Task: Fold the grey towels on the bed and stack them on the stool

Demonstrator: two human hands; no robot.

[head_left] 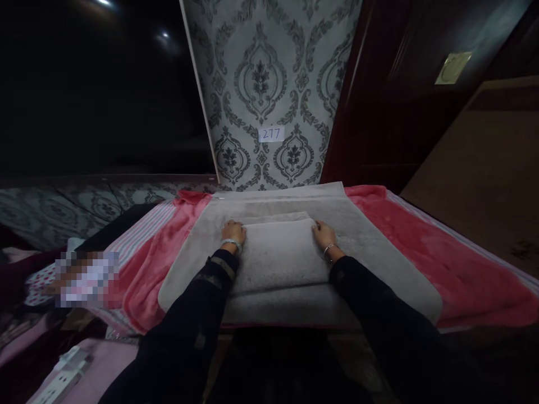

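Note:
A folded light-grey cloth, towel-like (282, 252), lies in the middle of a larger grey cloth (374, 264) spread flat on the table. My left hand (234, 231) has its fingers curled round the folded towel's far left corner. At the far right corner, my right hand (324, 234) pinches the same towel between thumb and fingers. The towel's far edge shows two layers slightly out of line. A fold line crosses its near part. Both wrists wear bracelets, and dark sleeves cover my forearms.
A pink-red plush blanket (404, 247) and striped fabric (138, 230) lie under the grey cloth. Behind stands a patterned wall (261, 73) with a paper label (272, 133). A dark screen (101, 90) is at left, a power strip (63, 379) at lower left, a brown board (484, 174) at right.

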